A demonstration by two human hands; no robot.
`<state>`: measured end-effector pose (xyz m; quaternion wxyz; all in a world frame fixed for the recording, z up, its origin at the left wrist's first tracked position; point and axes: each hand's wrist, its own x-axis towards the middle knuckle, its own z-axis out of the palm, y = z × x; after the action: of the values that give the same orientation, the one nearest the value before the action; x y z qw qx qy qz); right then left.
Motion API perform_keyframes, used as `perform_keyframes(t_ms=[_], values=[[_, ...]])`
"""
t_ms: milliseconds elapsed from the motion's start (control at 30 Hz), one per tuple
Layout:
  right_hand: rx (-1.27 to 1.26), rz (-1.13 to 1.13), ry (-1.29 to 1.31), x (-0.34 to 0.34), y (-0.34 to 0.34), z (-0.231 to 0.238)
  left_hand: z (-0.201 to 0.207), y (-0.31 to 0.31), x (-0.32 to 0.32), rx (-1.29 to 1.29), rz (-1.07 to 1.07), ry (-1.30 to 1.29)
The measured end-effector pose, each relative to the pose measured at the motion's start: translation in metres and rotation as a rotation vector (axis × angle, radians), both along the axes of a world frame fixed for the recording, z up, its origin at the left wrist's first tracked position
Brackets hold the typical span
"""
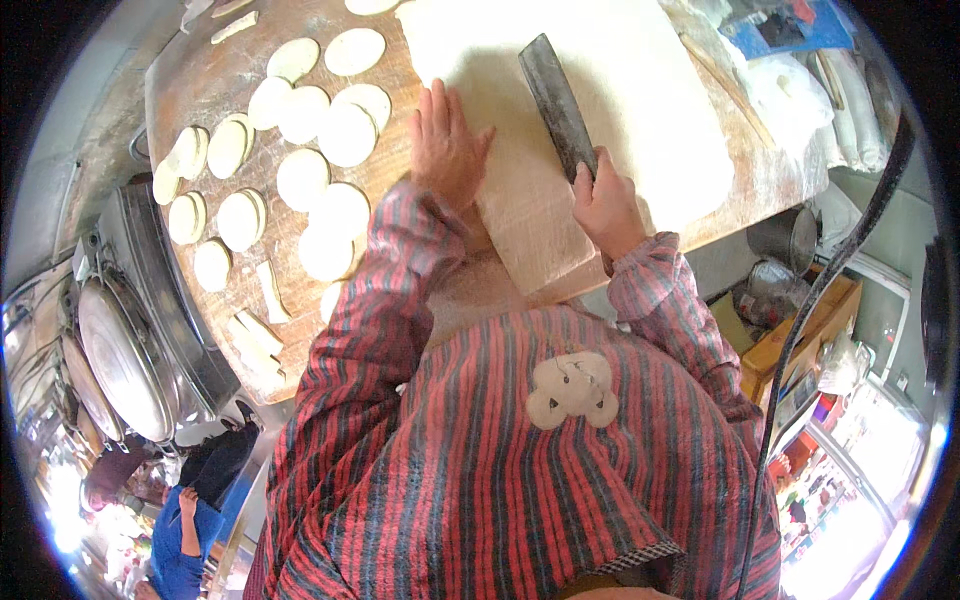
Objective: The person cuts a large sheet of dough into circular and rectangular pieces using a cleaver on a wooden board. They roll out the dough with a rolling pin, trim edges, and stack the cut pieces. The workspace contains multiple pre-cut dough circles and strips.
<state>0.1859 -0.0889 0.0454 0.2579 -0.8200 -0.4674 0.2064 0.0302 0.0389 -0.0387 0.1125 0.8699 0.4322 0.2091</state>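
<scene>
My right hand [607, 205] grips the handle of a cleaver [556, 105], its long dark blade pointing away and a little to the left above the dough. My left hand [447, 148] lies flat, fingers and thumb apart, along the left edge of a broad pale dough sheet [650, 120]. The sheet covers much of the floured wooden board's [385, 235] right side. Many flat dough rounds [302, 175] lie left of my left hand, some overlapping or stacked. Cut dough strips [272, 292] rest near the board's left front edge.
A thin wooden stick [725, 88] lies beside the sheet's right edge, near clear plastic bags [788, 95]. A black cable [835, 275] hangs down on the right. Large round metal lids [122, 350] stand left of the board. Another person in blue [188, 540] is at lower left.
</scene>
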Motion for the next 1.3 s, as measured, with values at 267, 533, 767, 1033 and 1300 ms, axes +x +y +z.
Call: perform_keyframes(t_ms=[267, 533, 767, 1033, 1300], values=[[-0.115, -0.019, 0.044, 0.009, 0.078, 0.001, 0.011, 0.003, -0.005, -0.177, -0.034, -0.016], [-0.009, 0.035, -0.095, 0.017, 0.139, -0.015, 0.013, 0.005, -0.005, -0.213, -0.053, -0.004], [-0.076, 0.077, -0.132, 0.022, 0.192, -0.008, 0.008, 0.003, -0.005, -0.150, -0.058, -0.082], [-0.179, 0.089, -0.053, 0.033, 0.210, -0.003, 0.000, 0.007, -0.008, -0.125, -0.079, -0.160], [0.066, 0.106, -0.073, 0.069, 0.165, -0.002, -0.017, 0.009, 0.000, -0.305, -0.029, -0.499]])
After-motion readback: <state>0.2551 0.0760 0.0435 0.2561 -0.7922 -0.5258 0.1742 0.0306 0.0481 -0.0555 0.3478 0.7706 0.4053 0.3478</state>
